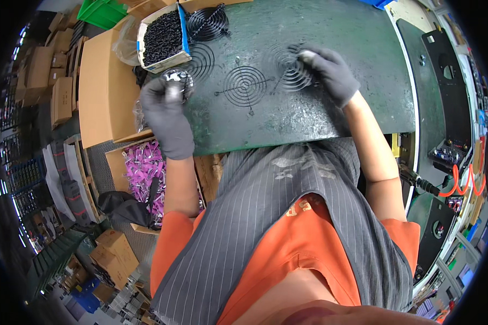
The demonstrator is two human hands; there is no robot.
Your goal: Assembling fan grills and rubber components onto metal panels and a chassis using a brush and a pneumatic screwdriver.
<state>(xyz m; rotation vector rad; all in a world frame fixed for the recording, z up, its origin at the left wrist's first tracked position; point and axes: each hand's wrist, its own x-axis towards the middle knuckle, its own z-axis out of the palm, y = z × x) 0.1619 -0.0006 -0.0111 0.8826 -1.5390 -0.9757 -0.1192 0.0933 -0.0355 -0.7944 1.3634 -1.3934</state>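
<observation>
My right hand (331,73), in a grey glove, pinches the edge of a round black wire fan guard (295,78) that is blurred by motion over the bench. My left hand (167,111), gloved the same way, closes on a round, shiny, dark and silver piece (185,79) whose kind I cannot make out. Between the hands a second fan guard (245,86) lies flat on the green bench top (287,122). Another guard (201,62) lies beyond my left hand, partly behind a box. Several more guards are stacked (207,24) at the back.
A white and blue box (185,54) full of small black parts stands at the bench's back left. Beside it is an open cardboard carton (97,86). Below the left edge, another carton holds purple and silver pieces (143,173). A coiled orange hose (455,187) hangs at right.
</observation>
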